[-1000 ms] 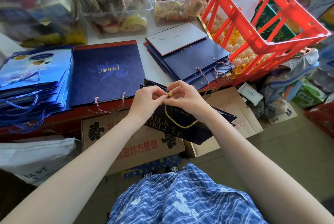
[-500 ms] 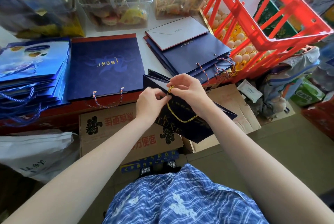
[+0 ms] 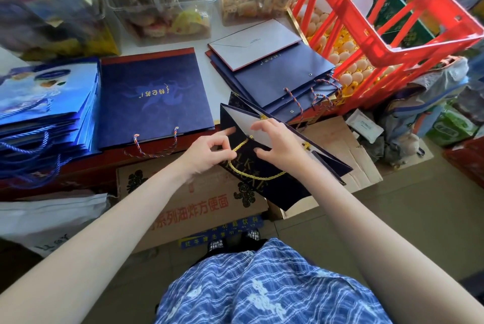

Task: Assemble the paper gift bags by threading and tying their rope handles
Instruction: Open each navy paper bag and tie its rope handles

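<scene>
Bag: dark navy gift bag [image 3: 264, 166], held open above the cardboard boxes [image 3: 199, 200]
Left hand [image 3: 207, 152]: pinches gold rope handle [image 3: 258, 175]
Right hand [image 3: 279, 144]: grips the bag's rim

You are working in what reads as a small shop or its stockroom, not a home. Evidence: clear plastic tubs [image 3: 162, 1] of wrapped snacks stand along the back of the white counter [image 3: 207, 35]; a red plastic crate [image 3: 392, 22] sits tilted over a tray of eggs [image 3: 348, 72]; flat gift bags lie in stacks [image 3: 47, 103] by kind, several deep. Printed cardboard cartons [image 3: 199, 192] of packaged goods are shoved under the counter edge, beside a white sack [image 3: 49, 216]. More boxed stock [image 3: 450, 124] crowds the floor to your right.
</scene>
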The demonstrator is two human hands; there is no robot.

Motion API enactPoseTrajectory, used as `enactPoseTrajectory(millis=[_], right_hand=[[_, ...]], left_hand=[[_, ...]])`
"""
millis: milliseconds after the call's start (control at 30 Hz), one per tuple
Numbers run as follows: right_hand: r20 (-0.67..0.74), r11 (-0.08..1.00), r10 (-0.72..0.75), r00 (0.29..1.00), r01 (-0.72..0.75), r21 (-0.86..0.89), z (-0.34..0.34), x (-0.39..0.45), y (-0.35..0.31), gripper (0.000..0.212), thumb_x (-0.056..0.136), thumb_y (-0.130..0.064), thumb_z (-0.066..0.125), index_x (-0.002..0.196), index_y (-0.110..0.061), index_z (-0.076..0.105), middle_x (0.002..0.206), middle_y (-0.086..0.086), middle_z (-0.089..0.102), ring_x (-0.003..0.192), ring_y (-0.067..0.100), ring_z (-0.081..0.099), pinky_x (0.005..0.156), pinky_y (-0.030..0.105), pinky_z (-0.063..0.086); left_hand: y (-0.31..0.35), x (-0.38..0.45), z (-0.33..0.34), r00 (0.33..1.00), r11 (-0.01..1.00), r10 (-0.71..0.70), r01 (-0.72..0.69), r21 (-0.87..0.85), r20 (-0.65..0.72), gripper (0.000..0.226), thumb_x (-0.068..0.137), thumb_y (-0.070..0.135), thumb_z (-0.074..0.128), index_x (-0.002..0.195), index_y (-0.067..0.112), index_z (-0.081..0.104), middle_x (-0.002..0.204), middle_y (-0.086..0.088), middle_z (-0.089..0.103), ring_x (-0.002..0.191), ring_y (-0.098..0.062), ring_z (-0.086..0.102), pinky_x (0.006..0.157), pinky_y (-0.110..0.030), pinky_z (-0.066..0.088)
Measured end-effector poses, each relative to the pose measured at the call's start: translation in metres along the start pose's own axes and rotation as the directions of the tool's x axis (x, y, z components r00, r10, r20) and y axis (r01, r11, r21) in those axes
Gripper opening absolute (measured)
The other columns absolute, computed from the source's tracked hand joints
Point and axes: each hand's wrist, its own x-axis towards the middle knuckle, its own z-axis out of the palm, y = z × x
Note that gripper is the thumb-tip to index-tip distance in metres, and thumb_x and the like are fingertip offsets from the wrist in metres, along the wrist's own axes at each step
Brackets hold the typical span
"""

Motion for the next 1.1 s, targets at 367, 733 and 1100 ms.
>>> enactPoseTrajectory(millis=[367, 733, 1100], right_hand=[[0.213, 0.984, 0.160, 0.964, -0.138, -0.115, -0.031, -0.032, 0.011, 0.027, 0.084, -0.023, 0.068, 0.107, -0.013, 0.059, 0.101, -0.001, 0.058, 0.095, 0.016, 0.054, 0.083, 0.031, 0.047], [0.309, 0.989, 0.147, 0.940, -0.141, -0.041, -0.046, -0.056, 0.009, 0.029, 0.084, -0.016, 0.068, 0.112, -0.013, 0.062, 0.097, -0.003, 0.061, 0.092, 0.014, 0.058, 0.085, 0.026, 0.048], [0.222, 0.976, 0.127, 0.967, -0.161, 0.146, -0.050, -0.067, 0.009, 0.017, 0.085, -0.006, 0.067, 0.098, -0.017, 0.067, 0.087, -0.008, 0.065, 0.080, 0.000, 0.061, 0.076, 0.007, 0.047]], left_hand=[[0.006, 0.005, 0.009, 0.884, 0.896, 0.207, 0.000, 0.443, -0.419, 0.013, 0.080, 0.011, 0.064, 0.091, 0.007, 0.058, 0.112, -0.002, 0.044, 0.091, -0.013, 0.045, 0.073, -0.011, 0.026], [0.011, 0.014, 0.057, 0.877, 0.567, 0.478, -0.341, 0.749, 0.038, 0.015, 0.090, 0.020, 0.059, 0.099, 0.009, 0.062, 0.095, -0.007, 0.060, 0.080, -0.031, 0.061, 0.068, -0.035, 0.047], [-0.005, 0.000, 0.046, 0.827, 0.553, 0.558, -0.435, 0.711, 0.072, 0.008, 0.082, 0.009, 0.068, 0.090, 0.008, 0.069, 0.093, -0.005, 0.070, 0.078, -0.024, 0.067, 0.067, -0.026, 0.048]])
